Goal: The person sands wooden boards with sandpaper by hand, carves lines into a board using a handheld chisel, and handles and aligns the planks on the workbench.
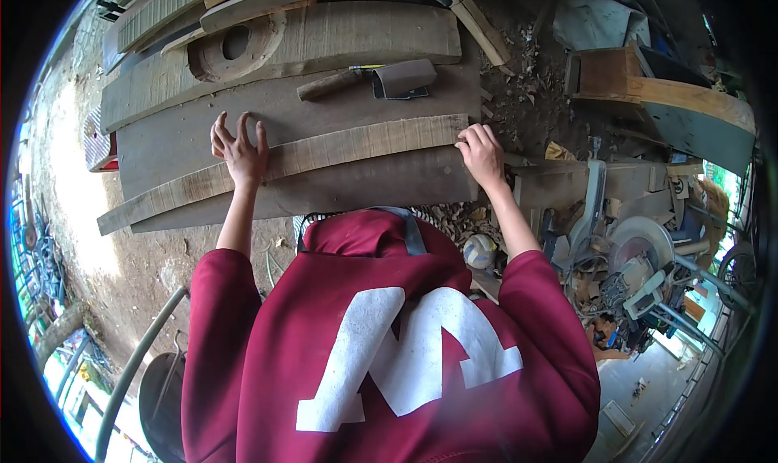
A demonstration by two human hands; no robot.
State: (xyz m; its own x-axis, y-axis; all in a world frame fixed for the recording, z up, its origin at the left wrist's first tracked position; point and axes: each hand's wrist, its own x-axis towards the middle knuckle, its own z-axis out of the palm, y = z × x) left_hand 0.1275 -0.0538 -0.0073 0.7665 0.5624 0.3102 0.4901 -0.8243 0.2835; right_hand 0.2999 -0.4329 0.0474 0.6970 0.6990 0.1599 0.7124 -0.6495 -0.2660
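Note:
A long wooden strip [356,149] lies slantwise across the brown workbench [316,113] in front of me. My left hand [241,151] is over the strip left of its middle, fingers spread and bent, gripping nothing. At the strip's right end, my right hand [484,155] has its fingers closed against the corner; its palm side is hidden. Beyond the strip lie a short wooden handle [331,84], a yellow pencil [366,67] and a folded brown sheet [405,78] that looks like sandpaper.
A thick curved board [365,38] with a round hole lies along the bench's far side, more planks behind it. At right stand a wooden box-like piece [604,76] and a machine with a round disc [640,240]. Wood scraps and shavings litter the ground.

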